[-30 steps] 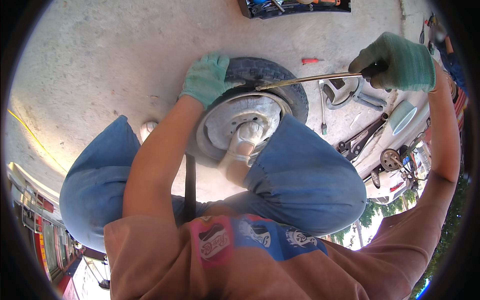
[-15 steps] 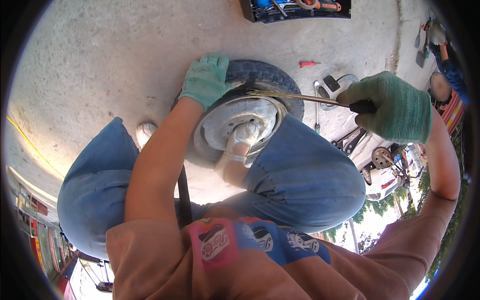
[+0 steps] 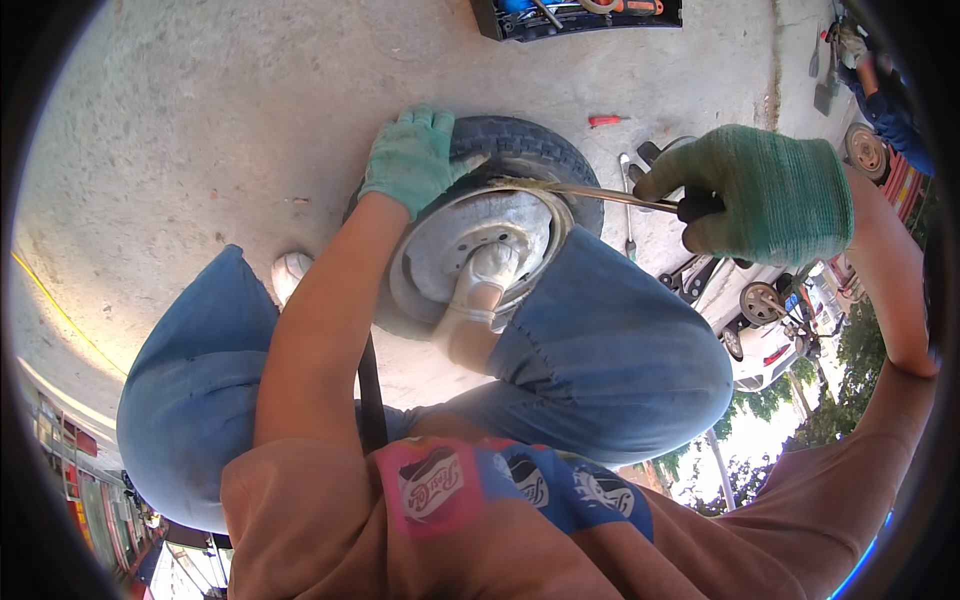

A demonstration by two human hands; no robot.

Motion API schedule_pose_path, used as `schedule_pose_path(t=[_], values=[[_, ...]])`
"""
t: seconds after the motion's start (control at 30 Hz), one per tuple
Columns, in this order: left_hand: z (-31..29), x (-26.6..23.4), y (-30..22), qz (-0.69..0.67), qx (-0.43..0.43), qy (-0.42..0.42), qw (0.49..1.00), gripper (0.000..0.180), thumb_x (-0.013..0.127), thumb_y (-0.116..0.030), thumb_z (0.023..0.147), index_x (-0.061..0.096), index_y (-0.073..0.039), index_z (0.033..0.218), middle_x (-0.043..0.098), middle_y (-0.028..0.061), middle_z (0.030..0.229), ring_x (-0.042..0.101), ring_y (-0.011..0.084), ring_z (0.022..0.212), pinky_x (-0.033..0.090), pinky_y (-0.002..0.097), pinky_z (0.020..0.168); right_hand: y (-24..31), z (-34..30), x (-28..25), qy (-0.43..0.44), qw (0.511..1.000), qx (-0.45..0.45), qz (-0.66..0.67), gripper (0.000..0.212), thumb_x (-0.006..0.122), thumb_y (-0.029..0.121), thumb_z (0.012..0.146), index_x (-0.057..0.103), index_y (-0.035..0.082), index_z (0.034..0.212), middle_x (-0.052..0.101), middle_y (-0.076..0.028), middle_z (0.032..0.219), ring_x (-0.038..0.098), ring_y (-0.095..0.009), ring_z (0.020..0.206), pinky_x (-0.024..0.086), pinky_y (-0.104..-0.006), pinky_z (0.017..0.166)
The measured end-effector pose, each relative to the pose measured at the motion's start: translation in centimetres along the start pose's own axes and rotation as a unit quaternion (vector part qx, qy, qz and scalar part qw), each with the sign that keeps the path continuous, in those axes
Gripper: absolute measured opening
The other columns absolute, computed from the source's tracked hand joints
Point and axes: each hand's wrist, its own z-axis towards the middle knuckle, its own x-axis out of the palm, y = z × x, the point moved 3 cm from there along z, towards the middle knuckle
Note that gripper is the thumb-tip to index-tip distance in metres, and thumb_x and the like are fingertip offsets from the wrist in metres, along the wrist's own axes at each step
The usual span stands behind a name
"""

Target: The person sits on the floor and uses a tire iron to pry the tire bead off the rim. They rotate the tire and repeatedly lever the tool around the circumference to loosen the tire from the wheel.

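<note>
A black tyre on a silver-white wheel rim lies flat on the concrete. My left hand, in a light green knit glove, rests flat on the tyre's far left side with its fingers stretched out. My right hand, in a darker green glove, is closed round the black handle of a long metal pry bar. The bar runs leftward, and its flat end lies at the gap between tyre and rim. My foot in a light shoe presses on the middle of the rim.
An open black toolbox stands beyond the wheel. A red-handled screwdriver and a long metal tool lie to the right. A loose wheel is farther right. Another person's blue sleeve shows at the far right.
My right hand and the pry bar's handle have shifted slightly left and away from me. The bar's tip stays at the tyre's edge. My left hand stays on the tyre; the view has turned a little.
</note>
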Motion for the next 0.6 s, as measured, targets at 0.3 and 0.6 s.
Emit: schedule_pose_path(t=[0.3,0.6], values=[[-0.1,0.3,0.3,0.000,0.008,-0.025,1.000,0.074,0.059,-0.066,0.088,0.056,-0.004,0.128,0.054,0.0213,0.136,0.053,0.0358,0.125,0.043,0.0452,0.105,5.2,0.3,-0.4,0.031,0.985,0.136,0.102,0.047,0.069,0.007,0.080,0.065,-0.004,0.125,0.072,-0.016,0.095,0.067,-0.019,0.075,0.056,-0.0324,0.069],[0.1,0.4,0.3,-0.023,0.020,-0.029,0.999,0.070,0.060,-0.063,0.088,0.057,-0.006,0.128,0.055,0.0186,0.136,0.053,0.0343,0.125,0.043,0.0456,0.105,4.8,-1.4,4.6,-0.046,0.978,0.124,0.163,0.048,0.066,0.003,0.081,0.062,-0.006,0.127,0.071,-0.014,0.094,0.067,-0.017,0.077,0.055,-0.0300,0.071]])
